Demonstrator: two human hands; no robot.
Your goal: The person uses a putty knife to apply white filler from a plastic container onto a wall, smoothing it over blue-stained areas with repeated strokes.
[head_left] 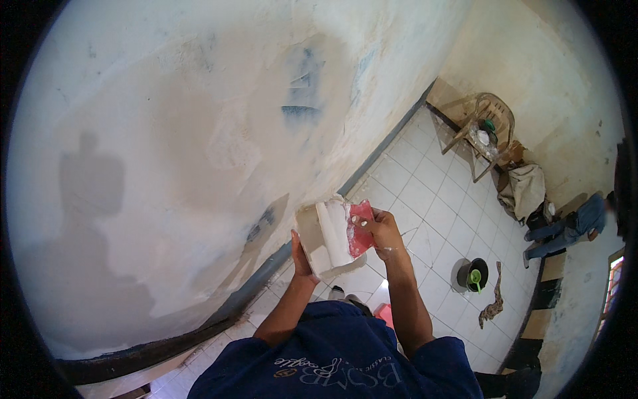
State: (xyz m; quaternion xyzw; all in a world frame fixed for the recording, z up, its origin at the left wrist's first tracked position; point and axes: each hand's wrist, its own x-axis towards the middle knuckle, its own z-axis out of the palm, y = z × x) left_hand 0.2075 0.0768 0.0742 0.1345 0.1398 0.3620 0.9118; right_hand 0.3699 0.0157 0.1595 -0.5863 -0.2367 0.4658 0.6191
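Observation:
My left hand (303, 261) grips the edge of a flat, greyish putty board (307, 231), held out in front of my body close to the wall. A thick band of white putty (332, 229) lies across the board. In my right hand (387, 236) is a red putty spreader (361, 228), its face smeared with white. The spreader meets the putty on the board, and its working edge is hidden under the paste. White smears show on my right fingers. The wall (219, 133) at my left carries broad damp-looking patches and some bluish bare spots.
A black bucket (484, 262) with a green dipper (474, 278) stands on the tiled floor (432, 246), beside a crumpled rag (493, 307). Farther off are a plastic chair (497, 113) bearing items, and a pale sack (526, 187). Another person (585, 223) is at the far right.

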